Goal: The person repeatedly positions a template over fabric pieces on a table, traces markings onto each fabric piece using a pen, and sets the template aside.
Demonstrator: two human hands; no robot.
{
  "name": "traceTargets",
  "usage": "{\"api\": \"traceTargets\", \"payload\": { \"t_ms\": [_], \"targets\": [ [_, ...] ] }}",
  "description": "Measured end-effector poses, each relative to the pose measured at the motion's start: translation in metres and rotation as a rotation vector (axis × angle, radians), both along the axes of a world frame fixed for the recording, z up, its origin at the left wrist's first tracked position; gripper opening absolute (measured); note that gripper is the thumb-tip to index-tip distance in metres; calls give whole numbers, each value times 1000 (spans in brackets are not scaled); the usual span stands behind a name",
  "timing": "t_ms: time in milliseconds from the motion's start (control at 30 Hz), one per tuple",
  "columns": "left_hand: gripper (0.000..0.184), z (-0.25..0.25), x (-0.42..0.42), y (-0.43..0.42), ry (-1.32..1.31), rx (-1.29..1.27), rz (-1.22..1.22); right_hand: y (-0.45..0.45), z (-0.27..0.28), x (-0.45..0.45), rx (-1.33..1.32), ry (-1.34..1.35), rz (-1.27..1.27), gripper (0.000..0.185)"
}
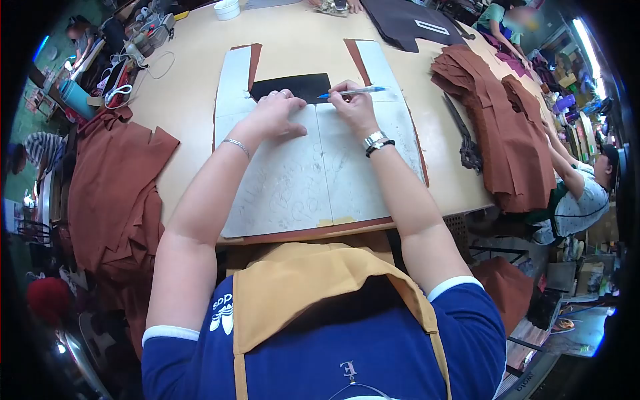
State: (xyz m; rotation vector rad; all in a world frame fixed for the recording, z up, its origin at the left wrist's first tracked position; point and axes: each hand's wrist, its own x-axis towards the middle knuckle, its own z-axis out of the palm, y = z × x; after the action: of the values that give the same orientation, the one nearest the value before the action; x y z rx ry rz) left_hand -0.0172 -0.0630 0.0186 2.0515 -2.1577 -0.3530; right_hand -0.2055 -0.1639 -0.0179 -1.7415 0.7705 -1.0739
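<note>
1. Probably marking along the near edge of the notch in the white sheet (pixel 280 180), close to the black piece (pixel 293 83). Best done with light, even strokes, tip snug to the edge.
2. Left grip (pixel 273 115): fingers loosely spread, palm down, resting at the notch's near edge, nothing grasped. Worth pressing flat there, close to the line but clear of the tip, to prevent creeping or lifting.
3. Right grip (pixel 351 103): closed on the pen (pixel 370 89) in a writing hold, tip pointing left, barrel sticking out to the right. Better to keep a steady slant, and to slide the whole forearm rather than bend the wrist.
4. Care needed near the seam down the middle of the sheet: a likely spot for snagging or skipping. Ease pressure when crossing.
5. Place of the pen: pinched between right fingertips, tip left of the grip, just beside the black piece's near right corner.
6. Place of the sheet: beneath both grips, flat over brown material (pixel 427 175) on the surface (pixel 187 60), with one arm reaching far on either side of the black piece.
7. To the right, well apart from the pen: shears (pixel 461 130), beside stacked brown pieces (pixel 510 140).
</note>
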Motion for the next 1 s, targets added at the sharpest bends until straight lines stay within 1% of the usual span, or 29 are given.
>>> {"api": "traceTargets", "payload": {
  "t_ms": [100, 167, 233, 267, 333, 467, 533, 667, 767, 800, 867, 900, 1000],
  "targets": [
    [65, -1, -1, 5, -18, -33, -5, -8, -19, 7, -31, 39, 6, 15],
    [63, -2, -2, 8, -26, -66, 0, 0, -15, 5, -68, 95, 4, 16],
    [59, -10, -2, 13, -24, -181, 7, 2, -15, 4, -105, 145, 16, 15],
    [57, -14, -3, 18, -22, -240, 11, 1, -17, 5, -105, 121, 19, 14],
    [53, -20, -5, 29, -8, -304, 67, 1, -21, 8, -104, 72, 28, 13],
    [46, -35, -4, 56, 58, -409, 236, 2, -25, 8, -121, 107, 0, 12],
    [46, -39, 1, 63, 91, -423, 244, 0, -25, 8, -135, 115, 6, 11],
    [50, -44, 3, 65, 112, -464, 240, -3, -21, 7, -92, 163, -25, 13],
    [54, -41, 3, 67, 64, -406, 274, -3, -10, 11, 171, -51, 6, 15],
    [56, -40, 1, 67, 26, -400, 316, -11, -16, 14, 134, -28, -7, 17],
    [60, -42, -5, 67, -52, -382, 409, -5, -7, 29, 160, -63, 36, 17],
    [61, -43, -4, 66, -32, -355, 415, -2, -5, 36, 176, -78, 55, 17],
    [64, -44, -2, 64, 0, -291, 414, 4, -10, 74, 84, -35, 119, 17]
  ]
}}
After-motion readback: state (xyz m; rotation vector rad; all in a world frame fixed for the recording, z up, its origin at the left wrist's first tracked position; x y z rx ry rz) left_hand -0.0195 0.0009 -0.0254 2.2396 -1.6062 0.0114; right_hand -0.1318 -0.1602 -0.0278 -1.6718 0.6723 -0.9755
